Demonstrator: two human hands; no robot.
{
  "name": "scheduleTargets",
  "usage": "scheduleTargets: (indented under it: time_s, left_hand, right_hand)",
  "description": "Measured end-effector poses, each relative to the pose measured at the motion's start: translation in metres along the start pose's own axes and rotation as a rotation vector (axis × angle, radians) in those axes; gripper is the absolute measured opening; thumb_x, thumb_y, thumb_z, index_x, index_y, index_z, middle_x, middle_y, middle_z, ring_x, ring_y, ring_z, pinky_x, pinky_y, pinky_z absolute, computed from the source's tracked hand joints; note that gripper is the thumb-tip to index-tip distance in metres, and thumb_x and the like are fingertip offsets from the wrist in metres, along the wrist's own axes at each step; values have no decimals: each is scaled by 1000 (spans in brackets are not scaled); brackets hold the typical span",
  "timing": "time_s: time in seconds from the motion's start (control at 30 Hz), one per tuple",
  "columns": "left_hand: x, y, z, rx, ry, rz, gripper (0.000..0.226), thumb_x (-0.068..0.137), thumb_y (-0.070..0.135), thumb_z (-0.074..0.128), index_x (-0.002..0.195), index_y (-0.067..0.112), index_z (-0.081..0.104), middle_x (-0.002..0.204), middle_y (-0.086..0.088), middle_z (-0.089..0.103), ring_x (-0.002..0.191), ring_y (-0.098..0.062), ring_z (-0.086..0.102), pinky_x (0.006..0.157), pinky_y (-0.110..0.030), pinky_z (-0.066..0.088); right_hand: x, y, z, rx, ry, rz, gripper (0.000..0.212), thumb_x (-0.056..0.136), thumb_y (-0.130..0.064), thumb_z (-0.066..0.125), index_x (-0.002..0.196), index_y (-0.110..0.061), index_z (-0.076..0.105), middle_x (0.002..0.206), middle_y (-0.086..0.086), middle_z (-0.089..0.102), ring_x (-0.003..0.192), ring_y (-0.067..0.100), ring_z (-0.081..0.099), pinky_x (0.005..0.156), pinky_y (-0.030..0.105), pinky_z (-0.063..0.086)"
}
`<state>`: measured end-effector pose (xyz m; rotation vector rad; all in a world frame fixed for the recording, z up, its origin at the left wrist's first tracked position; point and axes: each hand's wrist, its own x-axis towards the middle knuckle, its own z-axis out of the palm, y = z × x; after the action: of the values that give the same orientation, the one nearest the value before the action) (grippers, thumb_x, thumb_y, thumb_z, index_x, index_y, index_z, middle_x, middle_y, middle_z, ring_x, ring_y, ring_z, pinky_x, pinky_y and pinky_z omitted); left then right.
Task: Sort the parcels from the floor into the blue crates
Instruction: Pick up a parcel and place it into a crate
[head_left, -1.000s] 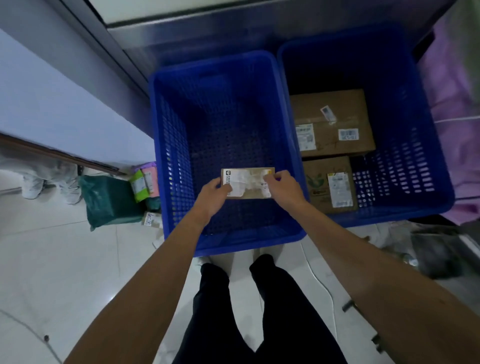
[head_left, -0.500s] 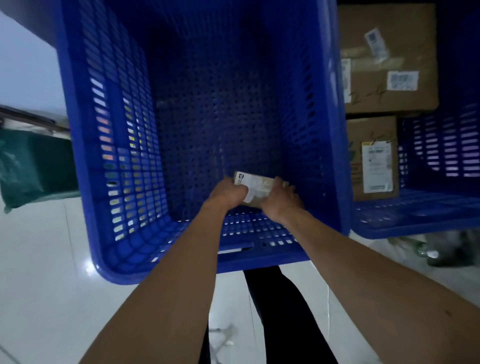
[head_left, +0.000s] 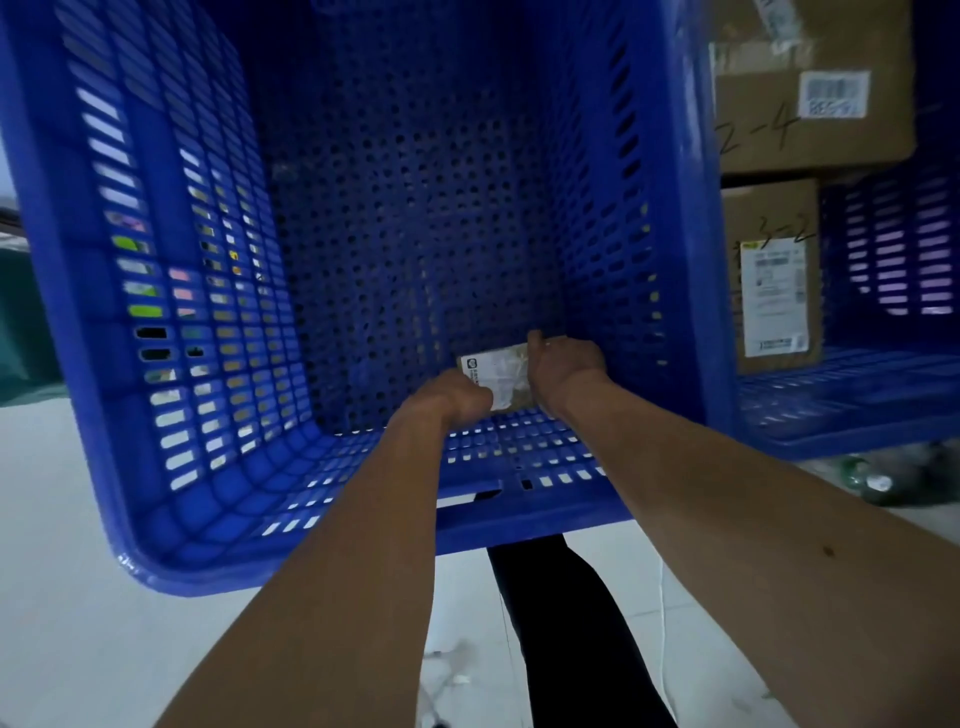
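The left hand (head_left: 451, 399) and right hand (head_left: 567, 370) are gripping the parcel (head_left: 500, 375) by its ends, fingers curling round it. It is hanging low inside the left crate (head_left: 156, 467), toward 5 o'clock of its floor. Two boxes (head_left: 810, 104) are lying in the right crate (head_left: 857, 410) at 3 o'clock.

Handwritten "2-4" marks the upper cardboard box (head_left: 857, 140) beside its barcode sticker (head_left: 834, 93); "3-2" is scrawled on the lower cardboard box (head_left: 763, 205) above a shipping label (head_left: 774, 296). Print on both labels, and on the small parcel (head_left: 498, 371), is too blurred to read.
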<state>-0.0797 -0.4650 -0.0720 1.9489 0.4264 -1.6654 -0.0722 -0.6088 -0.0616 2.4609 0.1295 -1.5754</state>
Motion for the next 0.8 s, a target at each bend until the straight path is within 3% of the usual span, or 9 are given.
scheduleTargets:
  time_s: [0.13,0.2,0.27,0.33,0.43,0.7,0.8]
  left_hand:
    - [-7,-1,-6,96,60,18,30,92,24,50,119,14,61,113,-6,63,95,-23,60,80,-35,50]
    - [-15,0,-12,153,108,26,28,94,29,52,116,13,59,108,-5,60,92,-22,58,79,-34,51]
    - [-29,1,-20,190,134,20,27,95,31,52,115,13,57,108,-7,59,92,-21,57,87,-35,52]
    - [-50,3,-28,218,155,45,40,95,30,50,131,15,54,124,-11,59,106,-25,57,92,-35,50]
    - [-94,9,-41,258,226,133,52,97,36,46,148,24,42,146,-7,49,123,-27,52,91,-31,45]
    - [-229,7,-61,200,366,167,50,96,31,46,146,26,45,145,-4,52,123,-29,54,101,-37,46]
    - [-284,0,-69,133,404,191,50,97,29,47,146,27,45,141,-6,54,115,-28,58,94,-38,50]
  right_hand:
    - [-9,4,-1,88,-63,-1,80,100,-14,49,158,-2,-4,161,20,23,136,35,43,102,45,43]
    - [-20,5,-4,133,-72,-2,80,101,-15,45,158,-3,-10,164,19,17,137,36,42,100,45,43]
    - [-35,4,-10,185,-32,-15,79,101,-20,46,158,-3,-6,157,21,32,128,36,51,88,43,45]
    - [-52,2,-15,282,34,-42,77,100,-27,52,158,-4,6,145,20,46,119,35,56,79,38,42]
    - [-87,-4,-25,414,112,-105,62,99,-30,52,149,-6,25,140,17,49,118,35,55,78,36,40]
    - [-205,-14,-65,580,169,-160,52,100,-40,49,138,-6,36,132,18,53,115,37,56,78,37,41]
    - [-250,-25,-77,555,178,-179,55,100,-41,46,140,-4,35,132,19,54,113,37,57,77,39,42]
